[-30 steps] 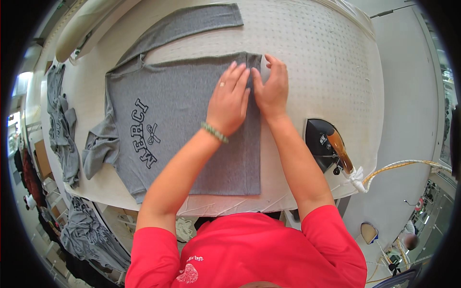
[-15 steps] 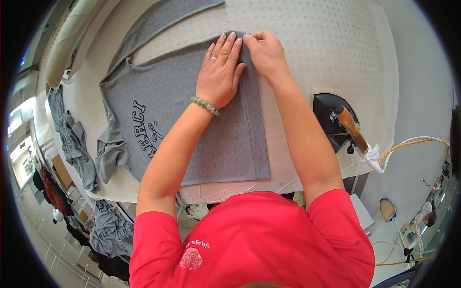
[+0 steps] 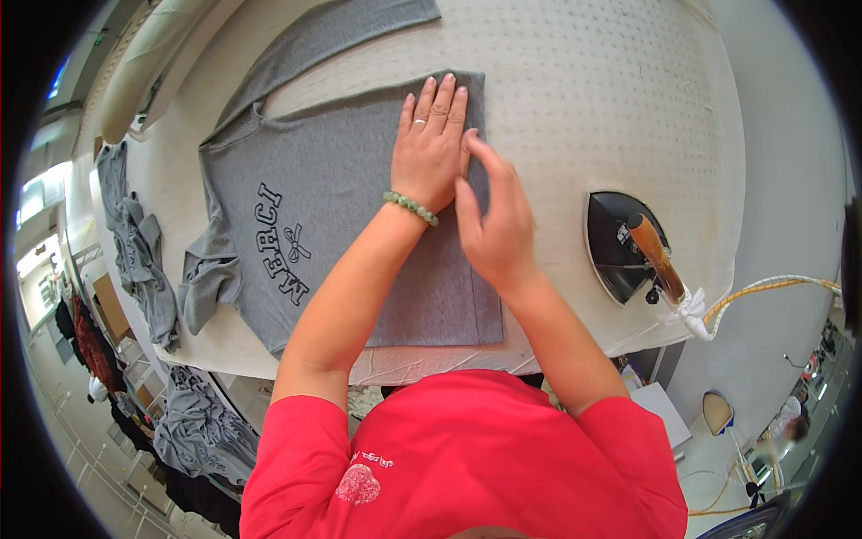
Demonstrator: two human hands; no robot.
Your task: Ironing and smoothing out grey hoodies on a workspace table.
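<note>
A grey sweatshirt [image 3: 346,148] with dark lettering and a small bow lies spread on the padded pressing table [image 3: 575,108], its hem side toward the right. My left hand [image 3: 429,153], with a ring and a green bead bracelet, rests flat on the fabric by the far corner of the hem, fingers stretched out. Over the hem edge, close beside it, is my right hand [image 3: 499,223]; thumb and forefinger are apart and nothing shows between them. One sleeve [image 3: 332,40] reaches out at the far side. The other sleeve [image 3: 214,274] lies bunched at the near left.
An iron [image 3: 620,247] with a brown handle stands right of the sweatshirt, its cord [image 3: 763,280] running off to the right. More grey garments [image 3: 135,242] lie along the table's left edge, and others [image 3: 202,427] hang below it. A white box [image 3: 660,413] sits below at right.
My right hand has let go of the hem's far corner and drawn back nearer to me, its fingers spreading. My left hand remains flat on the fabric. The corner now lies flat and squared.
</note>
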